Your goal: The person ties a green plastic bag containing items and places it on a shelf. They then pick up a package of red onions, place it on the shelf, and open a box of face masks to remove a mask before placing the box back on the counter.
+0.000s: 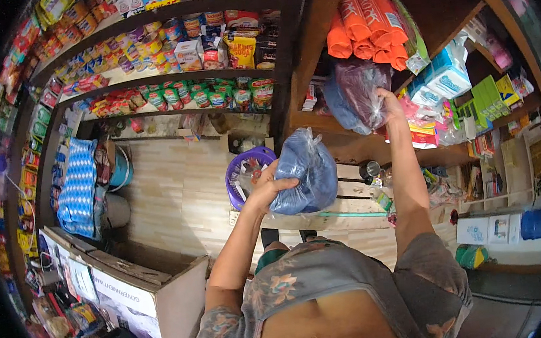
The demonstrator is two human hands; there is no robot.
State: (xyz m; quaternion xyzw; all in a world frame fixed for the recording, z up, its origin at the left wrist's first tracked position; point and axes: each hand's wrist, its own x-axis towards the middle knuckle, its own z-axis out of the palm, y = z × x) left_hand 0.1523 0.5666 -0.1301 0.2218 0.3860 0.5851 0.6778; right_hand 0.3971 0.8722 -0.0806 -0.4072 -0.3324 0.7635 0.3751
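Note:
My left hand (268, 188) grips a blue bundle in clear plastic (307, 173), with the thumb across its front. The bundle hangs in front of me, above a slatted wooden bench. My right hand (392, 106) reaches into a wooden shelf and holds the gathered plastic of a dark maroon bundle (362, 86). Another blue plastic-wrapped bundle (342, 109) lies against the maroon one, on its left. Orange rolled packs (366, 20) are stacked just above them. The soft contents of the bundles cannot be made out.
A purple plastic basket (234, 191) stands left of the blue bundle. Below is the slatted bench (352, 216) with a metal cup (370, 170). White-and-blue tissue packs (441, 77) sit right of my right hand. Shelves of pouches (216, 99) and cans line the back; a wooden counter (180, 293) stands at left.

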